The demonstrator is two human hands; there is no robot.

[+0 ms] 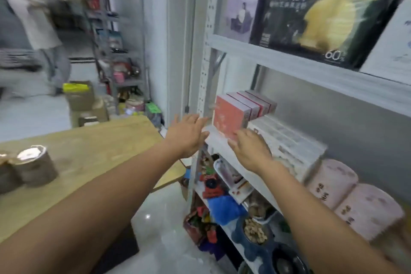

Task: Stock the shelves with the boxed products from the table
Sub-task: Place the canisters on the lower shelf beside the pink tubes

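Squaring the row: judged as the step in hand, since both hands are at the shelf and neither carries anything.
Boxed products: a row of salmon-red rectangular cardboard boxes stands upright at the left end of the white metal middle shelf, near its front edge, with the foremost box facing out.
Left hand: fingers straight and spread, gripping nothing, just beside the shelf's left front corner and apart from the boxes.
Right hand: fingers extended with nothing clasped, their tips at the lower face of the foremost box; blur hides whether they touch it.
Doing it well: press with flat palms on the front face and the left side together, so the boxes slide back as one block and none tips off the front edge.
Neighbours: flat white cartons lie just right of the row, so there is little room to push sideways.
Table: the light wooden table shows only round brown tins at its left edge.
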